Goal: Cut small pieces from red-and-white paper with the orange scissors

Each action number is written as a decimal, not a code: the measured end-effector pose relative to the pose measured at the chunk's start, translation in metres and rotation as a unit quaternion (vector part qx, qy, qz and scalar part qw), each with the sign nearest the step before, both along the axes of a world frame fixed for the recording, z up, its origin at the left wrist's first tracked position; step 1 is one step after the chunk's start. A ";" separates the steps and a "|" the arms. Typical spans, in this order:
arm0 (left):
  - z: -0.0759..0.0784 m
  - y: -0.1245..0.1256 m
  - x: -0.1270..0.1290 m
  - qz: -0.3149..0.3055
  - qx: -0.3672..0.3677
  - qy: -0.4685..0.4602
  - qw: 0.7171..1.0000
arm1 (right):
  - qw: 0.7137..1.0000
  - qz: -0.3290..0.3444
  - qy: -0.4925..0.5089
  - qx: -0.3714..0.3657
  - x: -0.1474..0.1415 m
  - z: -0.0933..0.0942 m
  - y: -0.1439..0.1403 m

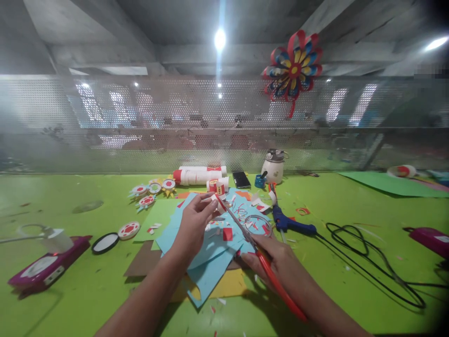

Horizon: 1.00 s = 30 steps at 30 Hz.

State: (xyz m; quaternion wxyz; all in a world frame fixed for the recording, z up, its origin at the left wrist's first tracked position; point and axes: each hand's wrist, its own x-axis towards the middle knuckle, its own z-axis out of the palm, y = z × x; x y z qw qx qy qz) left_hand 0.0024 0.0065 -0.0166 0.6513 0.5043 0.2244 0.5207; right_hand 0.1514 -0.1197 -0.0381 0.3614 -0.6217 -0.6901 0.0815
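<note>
Your left hand (192, 224) pinches a small red and white paper piece (214, 198) between thumb and fingertips, held up above the light blue paper sheets (206, 257). Your right hand (277, 260) is closed around the red handles of a pair of scissors (245, 231); the blades point up and left, and their tip meets the paper piece just beside your left fingertips. You cannot tell from this angle how far the blades are parted.

The blue sheets lie near the middle of the tabletop (70, 290), towards its near edge, overlapping a yellow sheet (229, 285) and a brown sheet (143, 262). Small red and white scraps are scattered on the blue paper.

Just right of the sheets lies a blue glue gun (291, 224), its black cable (372, 262) looping towards the right edge. Towards the far edge: red and white paper rolls (199, 175), a black phone (241, 179) and a white bottle (273, 166). Left of the rolls sit round paper ornaments (150, 192); one more red and white disc (128, 230) and a black-rimmed ring (105, 243) lie nearer you. A magenta device (45, 267) sits by the left edge. A green sheet (389, 183) lies at the far right corner. A red, blue and yellow paper flower (293, 68) hangs on the mesh screen (105, 121) behind the tabletop.
</note>
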 end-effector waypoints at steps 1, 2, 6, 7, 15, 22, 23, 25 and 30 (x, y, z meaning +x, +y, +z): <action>0.000 0.000 0.000 0.001 -0.002 0.003 1.000 | 1.000 0.001 -0.003 0.000 0.000 0.001 0.000; -0.001 0.000 0.000 0.003 -0.003 0.005 1.000 | 1.000 0.001 -0.006 -0.001 0.000 0.002 0.000; -0.003 0.000 0.000 0.014 0.015 0.016 1.000 | 1.000 0.004 0.004 -0.011 0.000 0.004 0.000; -0.004 0.000 0.000 0.017 0.020 0.021 0.999 | 1.000 0.004 0.008 -0.015 0.000 0.004 -0.001; -0.006 0.000 0.001 -0.018 0.023 0.011 1.000 | 1.000 0.003 0.016 -0.009 0.003 0.001 0.000; -0.007 0.002 0.001 -0.054 0.002 -0.012 0.998 | 0.998 0.028 0.050 -0.002 0.007 -0.001 0.004; -0.007 0.002 0.001 -0.055 -0.003 -0.010 0.998 | 0.998 0.031 0.052 -0.006 0.008 0.000 0.004; -0.006 0.002 0.001 -0.056 -0.009 -0.006 0.998 | 0.997 0.039 0.059 -0.014 0.008 0.002 0.003; -0.008 0.003 0.000 -0.051 -0.010 -0.011 0.999 | 0.995 0.049 0.083 -0.036 0.007 0.012 -0.004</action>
